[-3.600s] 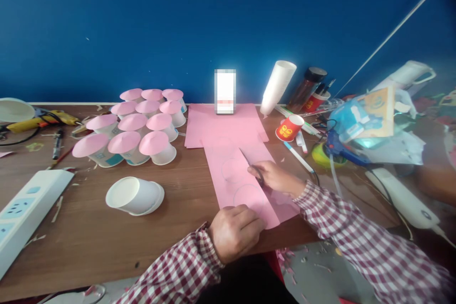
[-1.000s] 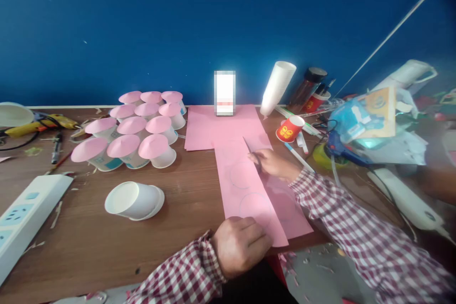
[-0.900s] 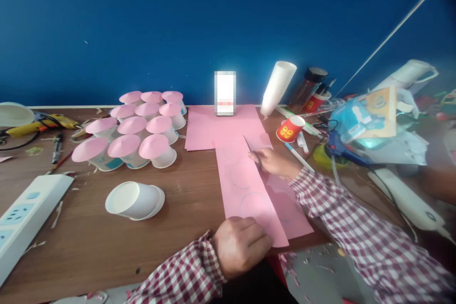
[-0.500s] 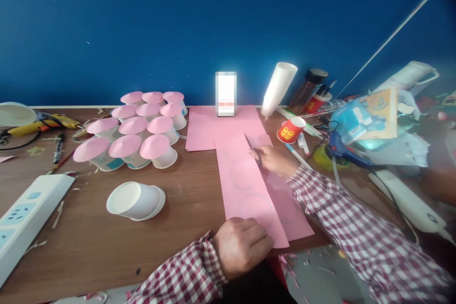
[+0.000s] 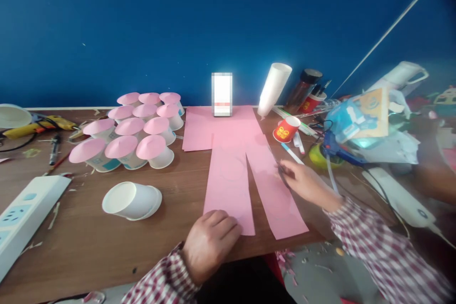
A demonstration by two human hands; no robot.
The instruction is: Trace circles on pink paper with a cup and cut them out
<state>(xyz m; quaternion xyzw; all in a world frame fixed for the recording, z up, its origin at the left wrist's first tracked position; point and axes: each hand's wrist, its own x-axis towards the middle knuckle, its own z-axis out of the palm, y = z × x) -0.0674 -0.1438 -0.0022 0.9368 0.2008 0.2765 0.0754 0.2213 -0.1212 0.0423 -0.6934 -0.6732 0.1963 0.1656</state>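
Observation:
A long pink paper strip [image 5: 230,185] with faint drawn circles lies on the table, its near end under the curled fingers of my left hand [image 5: 213,243]. My right hand [image 5: 305,181] is closed on dark scissors [image 5: 284,175], at the right edge of a second pink strip [image 5: 280,199]. The two strips spread apart toward the table's front edge. Behind them is a wider pink sheet [image 5: 199,128], with a bright blurred-out phone-shaped object [image 5: 222,95] standing on it.
Several cups with pink cone tops [image 5: 121,146] stand at left, behind white cups [image 5: 131,200] lying down. A power strip [image 5: 21,218] is far left. At right are a red cup [image 5: 287,129], stacked cups [image 5: 274,88], a glue gun [image 5: 342,149] and plastic bags [image 5: 384,137].
My left hand has moved left, swinging the near end of its strip left and away from the other. My right hand has moved right and nearer with the scissors.

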